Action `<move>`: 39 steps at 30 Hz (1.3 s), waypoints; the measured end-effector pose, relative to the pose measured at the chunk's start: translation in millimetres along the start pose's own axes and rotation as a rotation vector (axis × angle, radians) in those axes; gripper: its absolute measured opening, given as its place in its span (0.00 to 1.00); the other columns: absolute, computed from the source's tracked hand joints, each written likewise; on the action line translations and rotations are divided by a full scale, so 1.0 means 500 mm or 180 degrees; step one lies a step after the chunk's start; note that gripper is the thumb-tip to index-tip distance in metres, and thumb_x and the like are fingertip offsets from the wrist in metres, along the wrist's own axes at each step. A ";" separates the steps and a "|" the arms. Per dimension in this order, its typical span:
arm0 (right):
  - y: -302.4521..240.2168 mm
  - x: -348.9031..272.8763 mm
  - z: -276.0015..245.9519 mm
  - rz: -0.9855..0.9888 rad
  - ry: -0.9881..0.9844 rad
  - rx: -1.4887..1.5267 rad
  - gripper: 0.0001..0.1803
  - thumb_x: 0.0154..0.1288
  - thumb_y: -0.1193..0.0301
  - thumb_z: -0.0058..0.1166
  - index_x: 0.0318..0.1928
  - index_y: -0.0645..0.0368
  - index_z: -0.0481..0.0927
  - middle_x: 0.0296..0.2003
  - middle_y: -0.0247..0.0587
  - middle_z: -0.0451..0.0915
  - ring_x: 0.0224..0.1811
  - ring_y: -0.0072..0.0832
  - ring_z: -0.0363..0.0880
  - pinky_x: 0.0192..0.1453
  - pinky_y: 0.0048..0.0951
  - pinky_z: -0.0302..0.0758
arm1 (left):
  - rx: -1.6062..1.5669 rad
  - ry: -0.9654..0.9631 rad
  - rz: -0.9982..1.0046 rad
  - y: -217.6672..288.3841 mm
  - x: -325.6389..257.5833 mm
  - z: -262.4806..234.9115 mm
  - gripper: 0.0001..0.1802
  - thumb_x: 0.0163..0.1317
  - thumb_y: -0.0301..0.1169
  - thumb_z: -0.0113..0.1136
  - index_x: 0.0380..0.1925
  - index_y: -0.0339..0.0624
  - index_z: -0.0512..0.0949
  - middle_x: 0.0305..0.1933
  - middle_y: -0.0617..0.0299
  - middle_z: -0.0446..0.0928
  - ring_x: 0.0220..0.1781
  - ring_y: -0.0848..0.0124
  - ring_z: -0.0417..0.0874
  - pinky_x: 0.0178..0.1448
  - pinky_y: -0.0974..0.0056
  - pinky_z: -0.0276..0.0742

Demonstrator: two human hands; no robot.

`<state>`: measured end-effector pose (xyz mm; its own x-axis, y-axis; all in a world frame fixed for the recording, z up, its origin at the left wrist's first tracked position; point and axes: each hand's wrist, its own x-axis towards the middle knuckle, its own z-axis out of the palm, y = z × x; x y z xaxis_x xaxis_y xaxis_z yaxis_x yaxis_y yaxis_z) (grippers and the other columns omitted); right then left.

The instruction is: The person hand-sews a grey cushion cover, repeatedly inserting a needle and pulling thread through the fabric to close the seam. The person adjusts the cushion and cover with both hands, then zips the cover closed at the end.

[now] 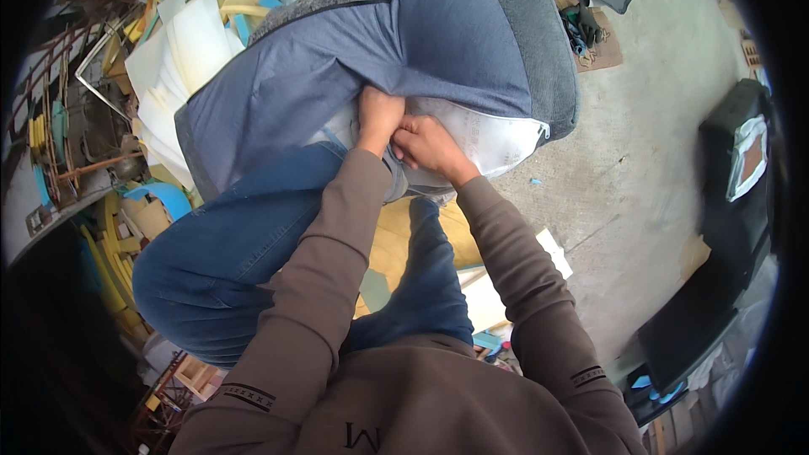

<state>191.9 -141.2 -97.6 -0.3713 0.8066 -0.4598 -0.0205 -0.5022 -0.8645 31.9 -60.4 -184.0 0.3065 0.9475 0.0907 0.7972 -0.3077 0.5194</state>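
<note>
Gripping blue cushion cover (379,42) edge, left hand (378,118), right hand (428,145), fingers pinched on fabric

The bare grey concrete floor (640,143) is bright with daylight. A big heap of white, yellow and blue foam scraps (181,42) lies on the left. Black cushioned seat parts (733,202) sit on the right.
</note>
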 end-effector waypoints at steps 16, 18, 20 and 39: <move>-0.078 0.023 -0.010 0.0245 -0.0233 -0.1298 0.11 0.75 0.72 0.53 0.36 0.65 0.84 0.22 0.39 0.83 0.18 0.29 0.81 0.31 0.36 0.79 | -0.0510 -0.1672 -0.1459 0.075 0.156 -0.142 0.23 0.65 0.48 0.68 0.44 0.37 0.91 0.45 0.53 0.92 0.44 0.63 0.89 0.53 0.55 0.82; -0.087 0.022 -0.009 0.0222 -0.0188 -0.1244 0.11 0.75 0.72 0.53 0.37 0.64 0.85 0.23 0.40 0.84 0.18 0.29 0.81 0.31 0.36 0.79 | -0.0355 -0.1358 -0.0791 0.054 0.140 -0.128 0.16 0.64 0.39 0.69 0.38 0.34 0.91 0.37 0.50 0.92 0.36 0.61 0.89 0.49 0.54 0.84; -0.088 0.022 -0.007 0.0218 -0.0161 -0.1281 0.11 0.75 0.71 0.52 0.39 0.64 0.86 0.23 0.40 0.84 0.18 0.30 0.82 0.32 0.35 0.80 | 0.0051 -0.1304 -0.0728 0.044 0.128 -0.104 0.11 0.63 0.32 0.69 0.36 0.34 0.90 0.36 0.52 0.91 0.33 0.65 0.90 0.45 0.56 0.86; 0.068 0.128 -0.107 -0.0488 0.1030 -0.2241 0.23 0.80 0.57 0.55 0.63 0.57 0.86 0.61 0.65 0.85 0.68 0.52 0.84 0.73 0.46 0.76 | -0.2200 -0.1011 -0.1713 0.010 0.066 -0.055 0.12 0.65 0.24 0.65 0.45 0.30 0.89 0.41 0.58 0.88 0.40 0.70 0.84 0.48 0.63 0.79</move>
<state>216.8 -90.0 -167.2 -0.1212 0.9558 -0.2680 0.5829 -0.1500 -0.7985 31.8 -28.5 -155.0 0.1950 0.8480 -0.4929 0.4179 0.3828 0.8239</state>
